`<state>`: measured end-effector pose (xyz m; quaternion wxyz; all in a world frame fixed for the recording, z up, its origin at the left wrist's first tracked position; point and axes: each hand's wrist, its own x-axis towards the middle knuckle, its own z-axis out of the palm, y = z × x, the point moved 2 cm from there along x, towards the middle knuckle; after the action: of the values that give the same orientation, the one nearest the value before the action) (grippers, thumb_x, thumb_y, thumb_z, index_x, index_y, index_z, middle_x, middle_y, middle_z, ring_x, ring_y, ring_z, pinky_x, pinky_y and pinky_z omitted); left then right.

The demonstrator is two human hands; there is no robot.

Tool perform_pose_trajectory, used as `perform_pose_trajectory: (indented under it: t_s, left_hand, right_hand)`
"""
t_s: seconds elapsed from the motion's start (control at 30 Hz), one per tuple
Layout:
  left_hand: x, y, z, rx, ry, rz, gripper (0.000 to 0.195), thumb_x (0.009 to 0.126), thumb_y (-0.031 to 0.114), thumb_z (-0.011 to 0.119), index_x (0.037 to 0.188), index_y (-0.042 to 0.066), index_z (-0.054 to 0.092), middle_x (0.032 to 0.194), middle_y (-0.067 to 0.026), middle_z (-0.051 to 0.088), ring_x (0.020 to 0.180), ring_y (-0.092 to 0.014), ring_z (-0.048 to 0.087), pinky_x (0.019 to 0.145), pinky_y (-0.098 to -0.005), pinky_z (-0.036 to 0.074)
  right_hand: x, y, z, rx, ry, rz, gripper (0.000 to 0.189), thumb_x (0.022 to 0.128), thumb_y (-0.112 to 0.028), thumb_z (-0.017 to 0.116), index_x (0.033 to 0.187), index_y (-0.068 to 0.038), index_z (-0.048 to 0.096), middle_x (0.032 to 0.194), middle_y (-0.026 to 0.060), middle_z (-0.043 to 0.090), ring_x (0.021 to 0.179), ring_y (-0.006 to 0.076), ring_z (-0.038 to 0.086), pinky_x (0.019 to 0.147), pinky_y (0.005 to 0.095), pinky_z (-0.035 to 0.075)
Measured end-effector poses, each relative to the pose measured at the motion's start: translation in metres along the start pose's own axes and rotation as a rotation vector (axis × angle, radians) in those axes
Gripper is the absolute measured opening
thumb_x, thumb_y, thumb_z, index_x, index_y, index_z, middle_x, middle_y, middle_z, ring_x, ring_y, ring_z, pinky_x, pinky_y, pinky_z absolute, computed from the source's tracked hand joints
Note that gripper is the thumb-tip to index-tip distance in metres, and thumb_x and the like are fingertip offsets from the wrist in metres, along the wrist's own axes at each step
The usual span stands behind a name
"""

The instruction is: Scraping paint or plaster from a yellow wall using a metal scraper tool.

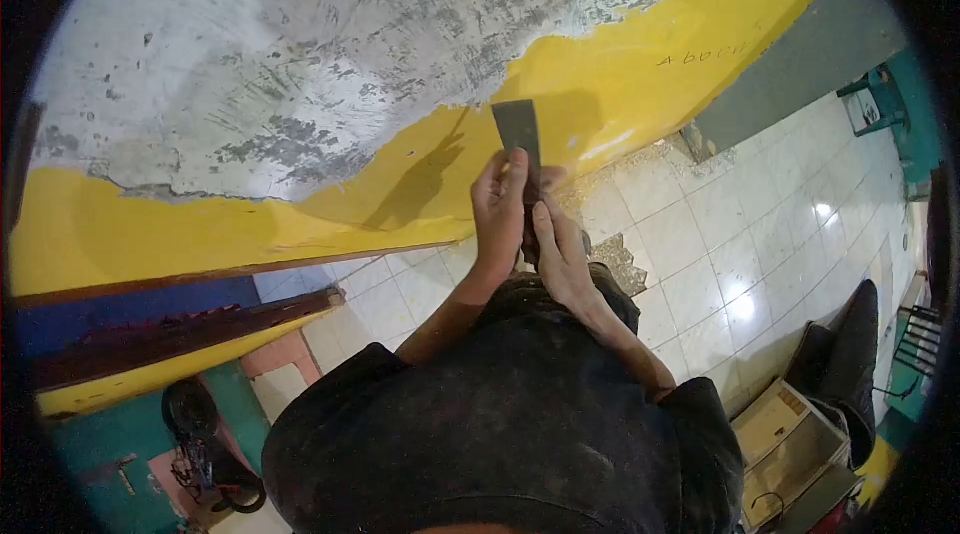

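Upright in front of my body is a flat metal scraper [517,130] with a wide blade and a dark handle. My left hand [499,211] grips the blade's lower part, its thumb lying flat on the metal. Just below and to the right, my right hand [559,249] closes around the handle, which its fingers partly hide. Behind the blade stands a yellow painted wall [645,69]. A large bare grey patch [315,61] with ragged paint edges spreads over its upper left. A hand's shadow falls on the yellow paint, left of my left hand.
White floor tiles [690,264] lie to the right, with a broken patch [622,264] near my feet. A wooden drawer-like box [787,451] stands at the lower right. A wooden-edged yellow ledge [187,354] juts out at left. Beyond it are black cables [217,459] and a hammer [124,475].
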<state>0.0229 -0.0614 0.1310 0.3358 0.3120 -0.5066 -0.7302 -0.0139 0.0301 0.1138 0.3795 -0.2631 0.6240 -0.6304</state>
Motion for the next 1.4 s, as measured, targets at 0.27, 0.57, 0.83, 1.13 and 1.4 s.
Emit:
perform_pose_trajectory:
  t_s: [0.27,0.57,0.83,1.13,1.4]
  left_hand:
    - [0.003,0.002,-0.019,-0.300,0.039,-0.009,0.013,0.089,0.022,0.060,0.091,0.009,0.058,0.094,-0.0026,0.063,0.083,-0.013,0.063,0.074,-0.0316,0.053]
    - [0.009,-0.006,-0.008,-0.674,0.129,0.091,0.022,0.085,0.009,0.065,0.104,0.010,0.055,0.098,0.0002,0.062,0.088,-0.009,0.060,0.078,-0.0284,0.054]
    - [0.005,-0.018,-0.024,-0.509,0.435,0.039,0.039,0.097,0.039,0.040,0.113,0.004,0.047,0.104,-0.0093,0.059,0.092,-0.020,0.061,0.081,-0.0321,0.050]
    - [-0.060,-0.075,-0.078,-0.231,0.696,0.097,0.055,0.096,0.053,0.028,0.101,0.002,0.049,0.088,-0.0100,0.057,0.082,-0.019,0.060,0.077,-0.0332,0.051]
    - [-0.051,-0.077,-0.082,-0.254,0.733,0.094,0.058,0.096,0.053,0.025,0.098,0.002,0.050,0.083,-0.0088,0.058,0.078,-0.017,0.059,0.076,-0.0322,0.050]
  right_hand:
    - [0.029,-0.041,-0.052,-0.141,-0.368,-0.016,0.027,0.089,-0.008,0.057,0.114,0.000,0.056,0.080,0.0070,0.063,0.066,0.0105,0.056,0.059,0.0231,0.045]
    - [0.049,-0.081,-0.033,0.798,-0.265,-0.643,0.034,0.096,-0.037,0.044,0.078,-0.007,0.047,0.064,0.0069,0.051,0.071,0.0239,0.053,0.091,0.0468,0.038]
    - [0.044,-0.153,0.004,0.066,-0.468,-1.133,0.054,0.092,-0.028,0.052,0.049,-0.007,0.025,0.043,0.0044,0.029,0.037,0.0171,0.031,0.043,0.0316,0.031]
    - [0.077,-0.134,0.011,-0.532,-0.313,-1.356,0.037,0.084,-0.007,0.051,0.052,0.000,0.033,0.047,0.0044,0.030,0.036,0.0172,0.032,0.038,0.0289,0.028]
    - [0.093,-0.123,0.007,0.032,-0.430,-1.129,0.050,0.089,-0.020,0.051,0.046,0.000,0.036,0.045,0.0034,0.037,0.037,0.0161,0.039,0.040,0.0288,0.038]
